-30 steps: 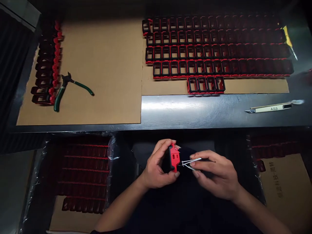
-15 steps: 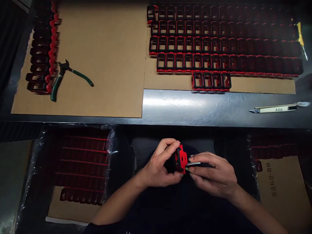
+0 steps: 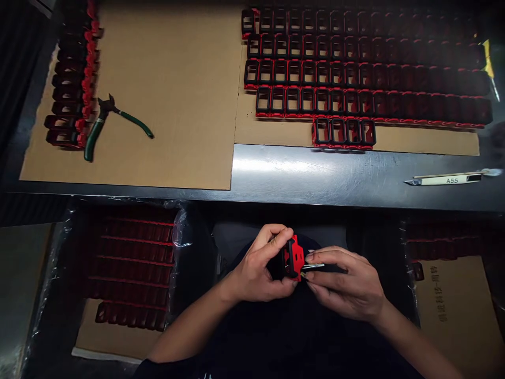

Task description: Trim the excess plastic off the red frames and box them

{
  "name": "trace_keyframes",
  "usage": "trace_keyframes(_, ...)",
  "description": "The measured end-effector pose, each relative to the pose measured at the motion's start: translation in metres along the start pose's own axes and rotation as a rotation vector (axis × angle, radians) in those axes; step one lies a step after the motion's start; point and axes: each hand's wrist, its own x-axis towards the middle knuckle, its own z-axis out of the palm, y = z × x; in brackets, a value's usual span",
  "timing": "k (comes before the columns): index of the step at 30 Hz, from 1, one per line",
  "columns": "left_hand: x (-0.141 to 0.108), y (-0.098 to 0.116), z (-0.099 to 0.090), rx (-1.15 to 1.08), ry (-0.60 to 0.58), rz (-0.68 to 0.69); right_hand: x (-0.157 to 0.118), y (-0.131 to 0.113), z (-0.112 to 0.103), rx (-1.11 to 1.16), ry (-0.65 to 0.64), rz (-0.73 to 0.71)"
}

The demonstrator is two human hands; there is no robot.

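Below the bench edge, my left hand (image 3: 262,266) grips a red and black plastic frame (image 3: 296,257), thumb over its top and fingers around its far side. The frame's red side faces my right hand (image 3: 347,284). Between the fingertips of that hand is a thin, shiny metal tool (image 3: 313,266), its near end against or close to the red side; its exact kind cannot be made out. A small yellowish-green bit (image 3: 303,274) shows by the right fingertips. Part of the frame is hidden by my left hand.
Rows of similar red and black frames (image 3: 307,100) stand on cardboard at the right; more line the left edge. Green-handled cutting pliers (image 3: 103,113) lie on the left cardboard (image 3: 177,105). A craft knife (image 3: 450,180) lies at right. Plastic-lined boxes (image 3: 181,226) of frames flank me.
The view has shifted very slightly. Both hands keep nearly the same pose on the frame and the metal tool, with only a tiny shift at the right fingertips.
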Motion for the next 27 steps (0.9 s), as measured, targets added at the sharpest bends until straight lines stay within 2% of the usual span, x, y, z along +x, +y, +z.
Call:
trace_keyframes(7,-0.0026,-0.0027,-0.0072,0.001,-0.093,-0.043,-0.0001,-0.0043,-0.0059,0.011,-0.099,0.040)
trace_keyframes(14,-0.0048,-0.0051,-0.0088,-0.058,-0.131,-0.059,0.0014,-0.0047,-0.0061,0.076,-0.135,0.065)
trace_keyframes(21,-0.0066,-0.0066,-0.0079,-0.093,-0.133,-0.061,0.0033,-0.0041,-0.0068,0.051,-0.150,0.014)
trace_keyframes(27,-0.0099,-0.0062,-0.0069,-0.109,-0.086,-0.086,0.0033,-0.0052,-0.0054,-0.015,-0.130,-0.045)
